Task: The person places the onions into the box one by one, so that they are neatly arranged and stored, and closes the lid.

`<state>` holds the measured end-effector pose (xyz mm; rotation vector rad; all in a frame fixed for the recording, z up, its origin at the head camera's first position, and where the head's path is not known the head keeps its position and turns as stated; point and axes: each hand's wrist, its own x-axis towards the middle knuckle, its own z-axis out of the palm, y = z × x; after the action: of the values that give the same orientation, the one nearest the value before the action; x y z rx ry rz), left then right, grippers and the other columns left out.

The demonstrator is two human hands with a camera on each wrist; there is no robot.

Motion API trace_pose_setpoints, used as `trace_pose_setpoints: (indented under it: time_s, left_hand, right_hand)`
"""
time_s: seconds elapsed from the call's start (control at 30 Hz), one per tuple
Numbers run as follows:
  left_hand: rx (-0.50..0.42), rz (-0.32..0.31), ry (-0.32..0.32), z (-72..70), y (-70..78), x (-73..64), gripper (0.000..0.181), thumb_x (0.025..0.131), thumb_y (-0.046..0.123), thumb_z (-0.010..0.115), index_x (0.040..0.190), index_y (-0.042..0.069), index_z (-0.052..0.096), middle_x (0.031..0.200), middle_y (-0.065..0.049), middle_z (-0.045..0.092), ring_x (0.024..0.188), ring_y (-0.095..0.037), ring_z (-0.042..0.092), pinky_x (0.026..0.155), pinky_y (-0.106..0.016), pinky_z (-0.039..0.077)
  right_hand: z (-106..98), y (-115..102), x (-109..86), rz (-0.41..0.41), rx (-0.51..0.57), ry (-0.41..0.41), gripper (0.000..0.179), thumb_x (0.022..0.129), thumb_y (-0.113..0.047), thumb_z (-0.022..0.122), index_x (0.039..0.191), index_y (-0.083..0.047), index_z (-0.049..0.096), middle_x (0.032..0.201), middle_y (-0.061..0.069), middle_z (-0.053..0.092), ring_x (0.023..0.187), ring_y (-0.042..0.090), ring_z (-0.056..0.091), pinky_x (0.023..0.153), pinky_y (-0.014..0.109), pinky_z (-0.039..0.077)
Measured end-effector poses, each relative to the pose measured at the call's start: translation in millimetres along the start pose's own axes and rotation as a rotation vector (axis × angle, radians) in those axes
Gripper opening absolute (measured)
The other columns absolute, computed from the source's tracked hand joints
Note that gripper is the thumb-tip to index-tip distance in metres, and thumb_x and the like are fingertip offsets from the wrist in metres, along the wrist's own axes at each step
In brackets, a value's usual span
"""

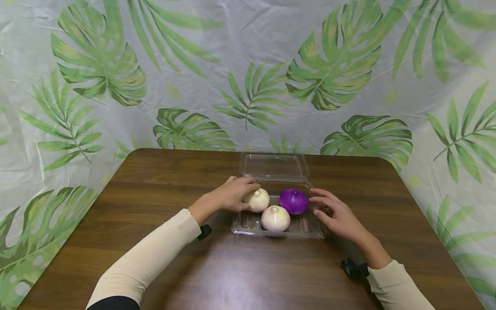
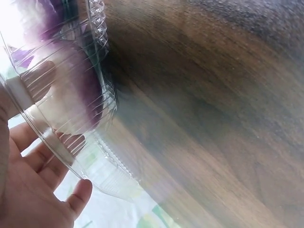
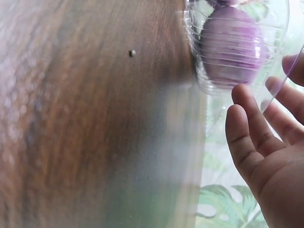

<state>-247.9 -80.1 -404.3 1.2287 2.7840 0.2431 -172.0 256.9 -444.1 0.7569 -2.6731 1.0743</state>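
A clear plastic clamshell container [image 1: 267,234] sits on the table with three onions in it. My left hand [image 1: 231,193] reaches over its left rim and holds a white onion [image 1: 259,200] between thumb and fingers. In the left wrist view this onion [image 2: 78,90] shows through the ribbed wall, with a purple tint on one side. Another white onion [image 1: 275,218] lies at the front, and a purple onion [image 1: 293,201] is on the right. At the right rim my right hand [image 1: 336,215] has loosely bent fingers, fingertips close beside the purple onion and nothing in its grasp.
The container's hinged lid [image 1: 274,167] stands raised at the back. Beneath everything is a brown wooden table [image 1: 174,267], and a leaf-patterned cloth [image 1: 263,43] hangs behind its far edge. Each wrist wears a black band.
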Motion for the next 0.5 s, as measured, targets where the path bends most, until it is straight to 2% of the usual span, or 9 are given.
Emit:
trace_pose_setpoints:
  time_s: [0.33,0.5]
  left_hand:
    - [-0.049,-0.025,-0.013,-1.6,-2.0,-1.6,0.068,0.083,0.031,0.079,0.142,0.011,0.053,0.143,-0.008,0.054,0.135,-0.025,0.050,0.106,-0.052,0.039]
    - [-0.079,-0.008,0.008,-1.3,-6.2,-1.7,0.062,0.085,0.028,0.076,0.141,0.010,0.054,0.143,-0.009,0.055,0.135,-0.027,0.051,0.105,-0.053,0.041]
  right_hand:
    - [0.9,0.5,1.9,-0.011,0.004,0.002,0.031,0.094,-0.004,0.064,0.125,-0.006,0.065,0.145,0.016,0.050,0.096,0.021,0.069,0.081,0.031,0.058]
    - [1.3,1.0,2.5,-0.013,0.006,-0.002,0.032,0.094,-0.004,0.064,0.125,-0.006,0.065,0.145,0.016,0.050,0.096,0.021,0.069,0.080,0.031,0.058]
